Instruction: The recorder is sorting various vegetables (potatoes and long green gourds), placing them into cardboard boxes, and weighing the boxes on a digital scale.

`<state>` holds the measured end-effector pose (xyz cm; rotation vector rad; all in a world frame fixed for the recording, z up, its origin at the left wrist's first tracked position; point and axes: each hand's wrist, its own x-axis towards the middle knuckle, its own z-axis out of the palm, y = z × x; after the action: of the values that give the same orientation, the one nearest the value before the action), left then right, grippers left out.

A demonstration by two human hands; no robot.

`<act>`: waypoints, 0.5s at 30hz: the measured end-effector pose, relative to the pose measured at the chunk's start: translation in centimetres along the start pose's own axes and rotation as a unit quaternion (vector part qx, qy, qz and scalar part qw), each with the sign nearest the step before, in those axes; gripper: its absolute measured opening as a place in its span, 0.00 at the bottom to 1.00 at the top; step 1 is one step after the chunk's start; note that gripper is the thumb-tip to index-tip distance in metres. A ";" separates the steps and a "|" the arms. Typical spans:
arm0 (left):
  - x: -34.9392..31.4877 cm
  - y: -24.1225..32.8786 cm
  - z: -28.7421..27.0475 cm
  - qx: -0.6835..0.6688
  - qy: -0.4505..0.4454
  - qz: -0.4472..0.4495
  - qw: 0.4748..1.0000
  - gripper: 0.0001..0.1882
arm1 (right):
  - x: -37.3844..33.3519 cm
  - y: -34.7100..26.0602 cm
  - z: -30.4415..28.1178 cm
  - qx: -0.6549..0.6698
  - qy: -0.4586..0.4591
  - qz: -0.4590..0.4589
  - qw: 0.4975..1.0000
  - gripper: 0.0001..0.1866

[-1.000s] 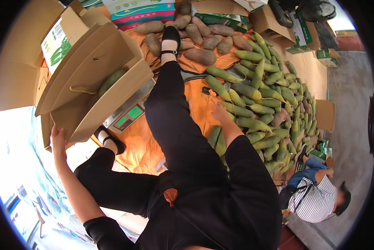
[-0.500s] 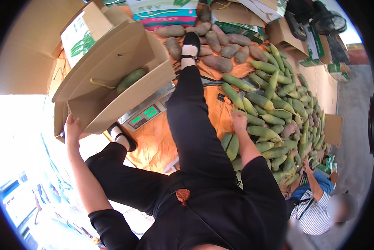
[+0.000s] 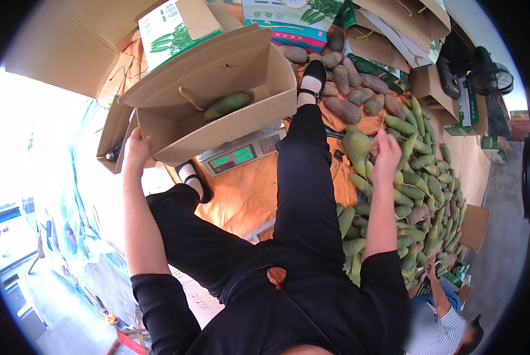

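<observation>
My left hand (image 3: 137, 150) grips the near left corner of an open brown carton (image 3: 211, 133), its fingers bent over the edge. Inside the carton lies one green radish (image 3: 227, 106), beside a yellowish cord handle. The carton rests on a digital scale (image 3: 234, 157) with lit green displays. On the right, my right hand (image 3: 386, 155) is closed at the side of a thick green radish (image 3: 357, 145), raised above the pile of green radishes (image 3: 415, 189). The fingers' exact grip is partly hidden.
Dark reddish radishes (image 3: 344, 109) lie beyond my outstretched foot on an orange sheet (image 3: 241, 204). Printed cartons (image 3: 170, 32) stand at the back, and a black fan (image 3: 490, 77) at the far right. Another person (image 3: 445, 316) sits at the lower right, one hand near the pile.
My right hand has risen from the pile with a green radish. My left hand stays on the carton's corner. The whole view has shifted, moving the scene rightward.
</observation>
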<state>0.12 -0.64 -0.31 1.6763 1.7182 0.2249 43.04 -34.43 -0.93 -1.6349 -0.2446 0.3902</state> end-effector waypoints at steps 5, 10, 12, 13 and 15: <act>0.0 -0.2 -0.2 0.014 -0.015 -0.005 1.000 0.18 | 0.2 -12.0 6.4 0.196 -0.198 -0.161 0.947 0.15; 1.0 -1.6 -0.4 0.049 0.001 0.039 0.998 0.18 | -0.7 -18.2 14.3 0.276 -0.303 -0.197 0.891 0.15; 1.5 -2.2 0.1 0.065 0.011 0.069 0.995 0.18 | -2.4 -18.1 18.5 0.283 -0.323 -0.174 0.886 0.14; 1.2 -1.6 0.1 0.053 0.007 0.052 0.997 0.18 | -3.1 -17.5 20.4 0.282 -0.339 -0.153 0.885 0.14; 1.6 -1.8 0.1 0.050 0.005 0.052 0.997 0.18 | -5.4 -16.2 24.5 0.280 -0.316 -0.112 0.899 0.13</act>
<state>-1.14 0.53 -1.99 1.8423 1.6760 0.1978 29.65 -12.32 14.03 -0.8597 -0.7311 0.7342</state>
